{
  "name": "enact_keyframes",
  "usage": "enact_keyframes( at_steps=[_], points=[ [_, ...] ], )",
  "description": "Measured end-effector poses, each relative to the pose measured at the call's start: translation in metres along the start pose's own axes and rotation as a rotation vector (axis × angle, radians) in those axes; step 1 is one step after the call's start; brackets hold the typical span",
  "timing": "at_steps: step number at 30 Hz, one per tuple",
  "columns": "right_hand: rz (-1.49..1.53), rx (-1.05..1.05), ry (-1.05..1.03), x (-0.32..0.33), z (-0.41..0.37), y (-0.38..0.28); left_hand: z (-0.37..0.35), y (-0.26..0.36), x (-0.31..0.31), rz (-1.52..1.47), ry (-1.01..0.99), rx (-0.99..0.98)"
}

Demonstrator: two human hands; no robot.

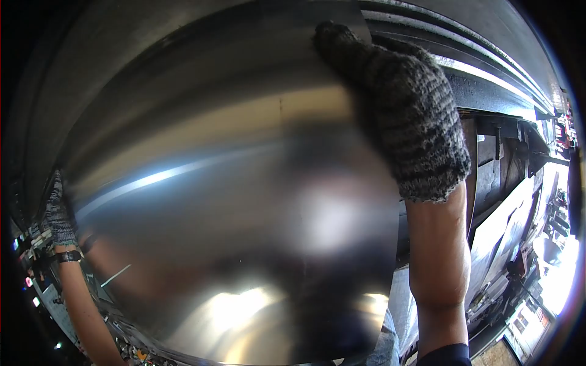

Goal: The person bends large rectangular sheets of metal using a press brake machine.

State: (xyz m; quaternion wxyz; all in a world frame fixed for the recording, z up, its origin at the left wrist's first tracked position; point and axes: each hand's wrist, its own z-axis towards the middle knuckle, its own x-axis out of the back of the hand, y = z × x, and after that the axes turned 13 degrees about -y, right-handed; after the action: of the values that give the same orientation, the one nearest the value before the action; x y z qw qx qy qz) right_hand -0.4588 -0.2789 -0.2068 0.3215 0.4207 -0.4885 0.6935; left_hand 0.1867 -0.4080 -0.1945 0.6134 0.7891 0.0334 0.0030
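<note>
A large shiny round metal sheet (pixel 232 183) fills most of the head view, held up close in front of me. My right hand (pixel 397 104), in a grey knitted glove, grips its upper right edge. Over at the sheet's left edge is my left hand (pixel 60 213), also gloved and with a dark band on the wrist, holding that rim. The sheet reflects light and blurred shapes and hides what lies behind it.
A dark metal machine frame (pixel 500 140) with rails runs along the upper right. A bright opening with workshop clutter (pixel 549 268) shows at the far right. Small parts and coloured bits (pixel 36 268) lie low at the left edge.
</note>
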Motion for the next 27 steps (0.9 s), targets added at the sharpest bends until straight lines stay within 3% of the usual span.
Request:
enact_keyframes(
  at_steps=[4, 6, 13, 19, 24, 27],
  points=[
    [-0.010, 0.006, 0.006, 0.005, -0.007, 0.013, -0.010, -0.002, -0.028, -0.269, 0.011, -0.015],
    [-0.018, 0.010, 0.012, 0.004, -0.008, 0.011, -0.005, -0.006, -0.005, -0.059, -0.047, 0.033],
    [-0.047, 0.020, 0.041, 0.002, -0.008, 0.007, 0.009, -0.011, 0.055, 0.069, -0.207, 0.074],
    [-0.056, 0.012, 0.066, -0.004, 0.005, 0.006, 0.007, -0.006, 0.053, -0.051, -0.209, 0.014],
    [-0.065, 0.009, 0.085, -0.001, -0.007, 0.003, 0.012, -0.008, 0.053, 0.246, -0.162, 0.041],
    [-0.073, 0.010, 0.097, -0.002, -0.006, 0.002, -0.006, -0.002, 0.002, 0.056, -0.030, 0.059]
  ],
)
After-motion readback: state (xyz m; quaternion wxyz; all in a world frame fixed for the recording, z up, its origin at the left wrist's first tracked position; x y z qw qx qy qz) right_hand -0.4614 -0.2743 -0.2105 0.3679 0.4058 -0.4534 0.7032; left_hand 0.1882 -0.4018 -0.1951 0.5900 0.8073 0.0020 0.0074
